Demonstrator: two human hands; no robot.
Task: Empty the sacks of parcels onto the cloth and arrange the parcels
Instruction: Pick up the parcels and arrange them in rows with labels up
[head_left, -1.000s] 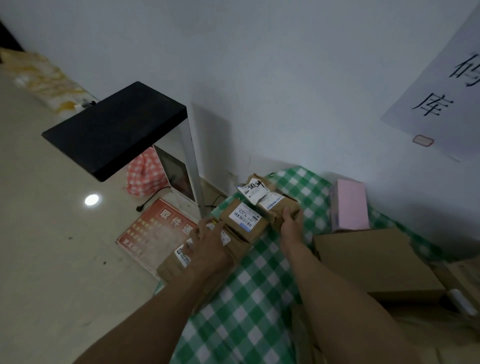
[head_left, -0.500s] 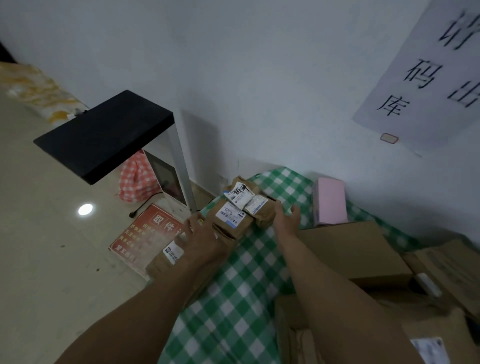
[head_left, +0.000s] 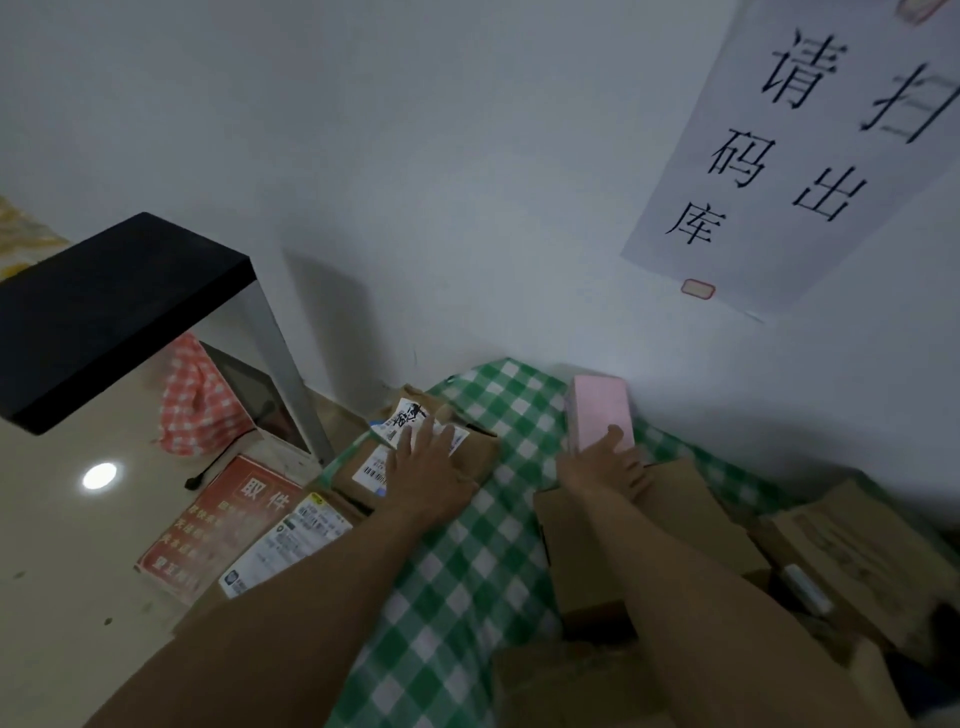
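Resting flat, your left hand (head_left: 431, 470) lies palm-down on the brown parcels (head_left: 475, 452) at the far-left corner of the checked cloth (head_left: 467, 571). The fingers are straight and spread, the tips are on the white labels, and nothing is pinched. Your right hand (head_left: 605, 467) is out at the pink box (head_left: 597, 405). One finger lies along the top of its near end and the others bend down at its edge. I can't tell from here whether you're gripping it or only touching it.

Just under your left palm there's a parcel with a barcode label (head_left: 358, 480). Nearer you, a long parcel (head_left: 291, 540) with a big white label lies at the cloth's left edge. The pink box lies on the cloth close to the wall (head_left: 467, 182). It sits just beyond a large carton (head_left: 680, 519), and your right forearm crosses over that carton. More cartons (head_left: 852, 540) are piled to the right, partly in shadow.

Out past the cloth on your left, a red sign (head_left: 218, 519) lies flat on the floor (head_left: 62, 545) beside the long parcel. Behind it stands a black-topped stand (head_left: 114, 306) with a pale upright, and there's a red checked bag (head_left: 197, 405) beneath. Up on the wall to the right hangs a paper notice (head_left: 779, 156) with large black characters.
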